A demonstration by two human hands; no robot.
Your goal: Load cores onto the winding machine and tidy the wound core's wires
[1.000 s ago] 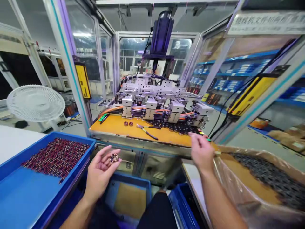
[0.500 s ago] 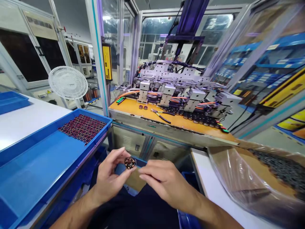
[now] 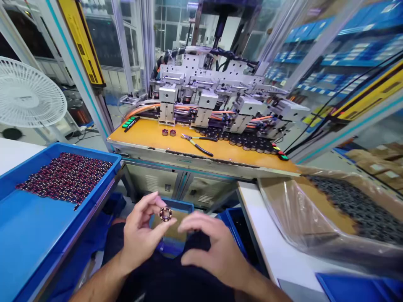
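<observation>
A small wound ring-shaped coil (image 3: pixel 165 214), dark with copper-coloured windings, is pinched between the thumb and fingertips of the left hand (image 3: pixel 141 235), which is raised palm-up in front of the body, above the lap. The right hand (image 3: pixel 214 247) is held just beside it, to the right and slightly lower, with its fingers curled loosely and its fingertips pointed toward the coil; it is blurred, and whether it touches the coil cannot be told. Below both hands a small blue bin (image 3: pixel 176 207) with a brown lining is seen. To the left, a large blue tray (image 3: pixel 31 235) is set on a table edge, and a patch of many small dark red coils (image 3: pixel 64 178) is spread over its far end. Straight ahead, an orange work plate (image 3: pixel 151 136) is mounted inside a glazed machine frame; two loose coils (image 3: pixel 168 132) and a pair of pliers (image 3: pixel 197 142) lie on it, in front of a row of grey winding heads (image 3: pixel 220 105). To the right, a cardboard box lined with clear plastic (image 3: pixel 302 209) is filled with dark parts. A white fan (image 3: pixel 28 94) stands at the far left.
</observation>
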